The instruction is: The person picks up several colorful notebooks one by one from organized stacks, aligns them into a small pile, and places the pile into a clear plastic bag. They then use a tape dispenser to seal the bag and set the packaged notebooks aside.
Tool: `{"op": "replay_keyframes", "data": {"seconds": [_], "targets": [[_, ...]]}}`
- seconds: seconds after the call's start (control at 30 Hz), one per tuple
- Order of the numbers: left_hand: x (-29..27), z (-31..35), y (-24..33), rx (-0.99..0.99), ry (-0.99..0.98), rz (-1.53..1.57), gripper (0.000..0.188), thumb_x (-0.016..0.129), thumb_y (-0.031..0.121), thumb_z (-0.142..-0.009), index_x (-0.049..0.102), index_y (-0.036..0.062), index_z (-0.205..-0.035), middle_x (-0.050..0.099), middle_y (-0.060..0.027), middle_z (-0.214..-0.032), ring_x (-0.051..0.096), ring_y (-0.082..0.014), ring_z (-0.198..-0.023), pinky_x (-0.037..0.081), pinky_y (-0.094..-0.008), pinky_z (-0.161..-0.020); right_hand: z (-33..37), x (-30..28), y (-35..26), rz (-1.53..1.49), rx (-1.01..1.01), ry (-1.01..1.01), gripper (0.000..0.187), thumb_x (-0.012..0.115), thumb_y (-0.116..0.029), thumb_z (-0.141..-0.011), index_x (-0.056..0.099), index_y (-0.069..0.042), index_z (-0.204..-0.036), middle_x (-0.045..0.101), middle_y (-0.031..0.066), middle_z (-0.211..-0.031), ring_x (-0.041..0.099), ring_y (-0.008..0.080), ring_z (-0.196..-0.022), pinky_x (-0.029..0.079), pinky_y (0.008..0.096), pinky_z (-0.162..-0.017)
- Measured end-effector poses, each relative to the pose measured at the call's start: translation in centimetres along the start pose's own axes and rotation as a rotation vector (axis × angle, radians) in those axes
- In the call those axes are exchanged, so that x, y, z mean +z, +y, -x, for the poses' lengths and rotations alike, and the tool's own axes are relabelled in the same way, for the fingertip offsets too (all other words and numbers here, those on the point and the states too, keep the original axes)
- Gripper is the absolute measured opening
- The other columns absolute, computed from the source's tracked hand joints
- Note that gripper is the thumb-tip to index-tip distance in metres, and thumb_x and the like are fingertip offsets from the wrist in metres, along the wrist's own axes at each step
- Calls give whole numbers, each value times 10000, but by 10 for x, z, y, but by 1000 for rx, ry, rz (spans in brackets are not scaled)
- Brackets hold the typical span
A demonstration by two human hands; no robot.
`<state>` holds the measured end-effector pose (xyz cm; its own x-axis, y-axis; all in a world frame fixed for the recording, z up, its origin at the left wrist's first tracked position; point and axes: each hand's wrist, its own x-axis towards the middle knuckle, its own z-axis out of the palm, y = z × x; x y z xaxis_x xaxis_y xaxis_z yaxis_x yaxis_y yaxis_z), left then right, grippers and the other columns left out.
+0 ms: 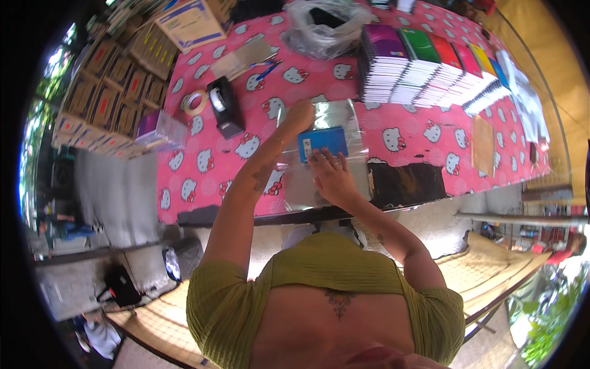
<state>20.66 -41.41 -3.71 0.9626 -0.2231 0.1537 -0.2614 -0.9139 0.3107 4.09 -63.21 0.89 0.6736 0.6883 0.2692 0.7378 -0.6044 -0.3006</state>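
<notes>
A small blue notebook [323, 141] lies flat on a sheet of clear plastic film [301, 190] near the table's front edge. My right hand [334, 176] rests on the notebook's near edge, fingers spread and open. At the film's far left corner my left hand [299, 115] is closed, apparently gripping the plastic; its fingertips are partly hidden. The film shines beyond the notebook and extends toward me beneath my right hand. A black tape dispenser [224, 107] stands to the left of my left forearm.
A tape roll [195, 103] sits beside the dispenser, with pens [267, 70] farther back. Stacked spiral notebooks [424, 67] stand at the back right. A plastic bag [322, 31] is at the back. Stacked boxes [110, 92] rise at left; a wooden block [483, 146] lies right.
</notes>
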Motion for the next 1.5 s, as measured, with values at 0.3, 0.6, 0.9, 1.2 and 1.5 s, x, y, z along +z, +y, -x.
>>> {"op": "replay_keyframes", "data": {"seconds": [0.3, 0.6, 0.9, 1.2, 1.5], "targets": [[-20, -18, 15, 110, 35, 42, 162, 719, 160, -782, 605, 51, -821, 665, -120, -864, 656, -345, -847, 509, -457, -714, 4, 10, 7, 19, 34, 60, 619, 649, -163, -822, 476, -140, -1415, 444, 89, -1476, 384, 278, -1397, 288, 569, -1130], [-59, 20, 46, 69, -81, 388, 148, 672, 185, -838, 686, 58, -912, 695, -156, -1014, 681, -337, -890, 531, -431, -733, -2, 7, 7, 46, 16, 65, 572, 641, -172, -819, 513, -141, -1375, 465, 89, -1443, 411, 282, -1368, 304, 569, -1106], [-39, 95, 113, 44, 75, 71, 167, 614, 76, -835, 673, 38, -987, 684, -136, -949, 666, -330, -864, 545, -413, -737, -1, 13, 18, 8, 23, 46, 503, 702, -246, -811, 593, -135, -1289, 526, 82, -1372, 407, 281, -1382, 233, 687, -1100], [-42, 98, 121, -189, 109, 340, 161, 607, 75, -882, 654, 42, -1032, 707, -148, -997, 708, -313, -898, 570, -400, -734, -14, 8, 30, -239, 65, -31, 498, 638, -134, -826, 514, -64, -1303, 496, 132, -1360, 377, 303, -1395, 195, 693, -1110], [-26, 108, 130, -12, 390, 251, 164, 626, 84, -859, 647, 36, -1014, 693, -142, -1000, 685, -329, -921, 578, -416, -754, -22, 36, 61, -1016, 164, 256, 634, 568, 98, -740, 390, -18, -1337, 384, 258, -1262, 372, 464, -1232, 330, 513, -1061]]}}
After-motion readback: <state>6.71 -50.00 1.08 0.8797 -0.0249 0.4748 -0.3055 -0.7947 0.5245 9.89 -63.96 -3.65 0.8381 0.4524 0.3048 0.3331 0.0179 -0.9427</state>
